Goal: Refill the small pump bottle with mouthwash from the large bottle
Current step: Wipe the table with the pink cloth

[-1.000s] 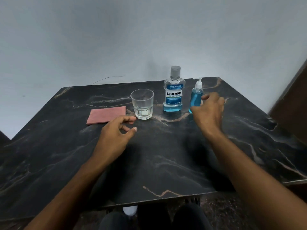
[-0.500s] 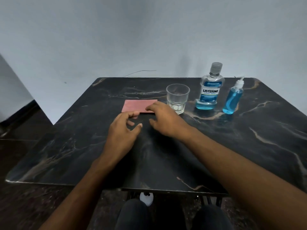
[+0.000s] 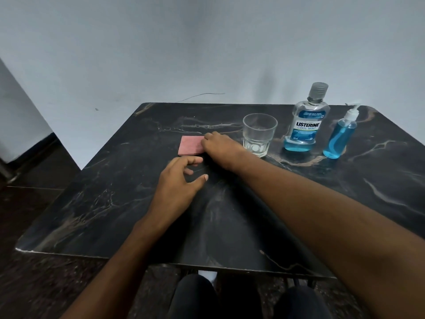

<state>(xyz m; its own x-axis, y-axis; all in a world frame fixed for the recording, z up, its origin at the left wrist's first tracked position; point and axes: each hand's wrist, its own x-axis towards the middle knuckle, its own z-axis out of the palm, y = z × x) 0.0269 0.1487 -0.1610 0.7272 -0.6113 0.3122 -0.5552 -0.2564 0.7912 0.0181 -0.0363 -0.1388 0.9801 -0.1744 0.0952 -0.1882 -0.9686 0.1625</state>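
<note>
Reaching across from the pump bottle [image 3: 340,137], the right hand [image 3: 217,146] is now settling on the pink cloth [image 3: 190,145], fingers hidden, so its grip is unclear. The left hand [image 3: 177,183] is resting loosely curled, holding nothing; the Listerine bottle [image 3: 307,120] is standing capped beside the glass [image 3: 259,134], refilling not yet begun.

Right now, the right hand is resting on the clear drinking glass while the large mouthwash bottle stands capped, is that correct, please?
Not quite: the head view shows the right hand on the flat pink cloth, beside the clear drinking glass. The large mouthwash bottle does stand capped.
</note>
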